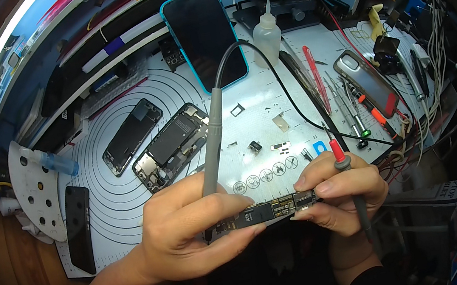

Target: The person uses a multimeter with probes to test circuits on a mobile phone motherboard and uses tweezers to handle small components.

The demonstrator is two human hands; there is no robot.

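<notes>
A narrow phone logic board (256, 215), dark with small metal parts, is held level over the near edge of the mat. My left hand (177, 231) pinches its left part between thumb and fingers. A grey meter probe (214, 145) also stands in that hand, its black cable arching up and over to the right. The board's right end is pinched by my right hand (348, 189). Between this hand's fingers sits a second probe, dark with a red collar (337, 151), its lower end pointing down. Beyond the hands lie an opened phone body (172, 147) and a detached phone screen (132, 136).
A phone in a turquoise case (205, 37) stands at the back beside a clear dropper bottle (267, 39). Small parts, including a SIM tray (237, 109), lie mid-mat. Screwdrivers (343, 102), red tweezers (315, 76) and a cased phone (365, 83) are at right. A dark phone (80, 227) lies left.
</notes>
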